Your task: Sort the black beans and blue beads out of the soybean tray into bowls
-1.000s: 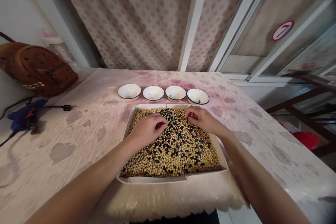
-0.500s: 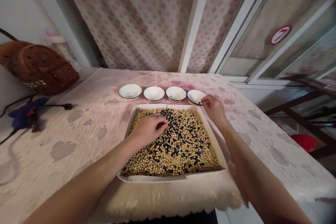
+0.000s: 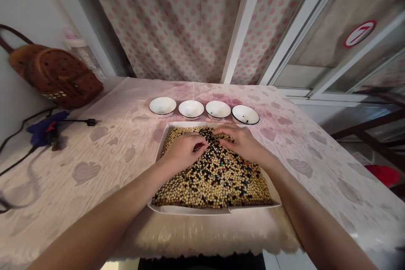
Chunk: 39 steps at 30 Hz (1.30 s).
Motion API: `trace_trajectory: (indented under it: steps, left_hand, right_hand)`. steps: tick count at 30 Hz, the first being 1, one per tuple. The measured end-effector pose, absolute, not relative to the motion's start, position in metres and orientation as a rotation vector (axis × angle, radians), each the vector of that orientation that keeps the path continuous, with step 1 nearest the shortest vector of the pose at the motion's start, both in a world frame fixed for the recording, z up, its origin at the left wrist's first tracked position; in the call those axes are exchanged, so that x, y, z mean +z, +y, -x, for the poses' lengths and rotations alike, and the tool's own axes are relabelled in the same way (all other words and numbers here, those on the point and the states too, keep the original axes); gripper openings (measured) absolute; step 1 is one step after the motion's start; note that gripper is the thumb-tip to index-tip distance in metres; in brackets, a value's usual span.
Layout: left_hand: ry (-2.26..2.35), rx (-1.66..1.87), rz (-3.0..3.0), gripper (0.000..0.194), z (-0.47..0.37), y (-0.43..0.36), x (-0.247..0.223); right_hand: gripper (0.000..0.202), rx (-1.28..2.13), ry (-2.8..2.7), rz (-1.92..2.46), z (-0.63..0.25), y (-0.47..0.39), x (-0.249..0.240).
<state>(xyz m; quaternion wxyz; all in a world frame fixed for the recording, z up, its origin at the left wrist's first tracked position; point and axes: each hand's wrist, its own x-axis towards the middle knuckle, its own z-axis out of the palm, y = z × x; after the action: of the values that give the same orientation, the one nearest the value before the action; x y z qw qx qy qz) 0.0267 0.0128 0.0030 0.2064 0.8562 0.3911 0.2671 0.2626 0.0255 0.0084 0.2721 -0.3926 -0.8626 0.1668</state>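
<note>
A shallow white box (image 3: 202, 210) holds small round pale-yellow and black pieces (image 3: 215, 185), like beans or beads, with a few coloured ones among them. My left hand (image 3: 183, 150) is over the box's left half, thumb and fingertips pinched together; whatever is between them is too small to make out. Over the back right of the box, my right hand (image 3: 242, 142) has its fingers apart, the tips down at the dark pieces. Behind the box stands a white dark-rimmed bowl (image 3: 253, 114) with a few dark bits inside.
Farther left in the same row are more white bowls: one (image 3: 218, 109) with a dark speck, another (image 3: 191, 109), and a third (image 3: 162, 106). A brown backpack (image 3: 66, 78), a blue tool with a cord (image 3: 47, 128) and a plug (image 3: 90, 122) lie on the patterned tablecloth (image 3: 120, 168).
My right hand has moved from the rightmost bowl leftward and down into the box, its fingers now spread. My left hand stays pinched over the pieces. The camera view has shifted slightly.
</note>
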Motion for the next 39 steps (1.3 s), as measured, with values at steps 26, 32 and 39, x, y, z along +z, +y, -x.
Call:
trace_trajectory:
  steps: [26, 32, 39]
  left_hand:
    - [1.097, 0.726, -2.379, 0.015, -0.026, 0.013, 0.003]
    - [1.096, 0.726, -2.382, 0.016, -0.025, 0.013, 0.002]
    - [1.095, 0.726, -2.388, 0.016, -0.026, 0.012, 0.004]
  right_hand:
    - [0.023, 0.536, -2.399, 1.238, -0.293, 0.017, 0.005]
    - [0.021, 0.496, -2.373, 1.23, -0.289, 0.021, 0.001]
    - [0.02, 0.52, -2.335, 1.229, -0.288, 0.021, 0.001]
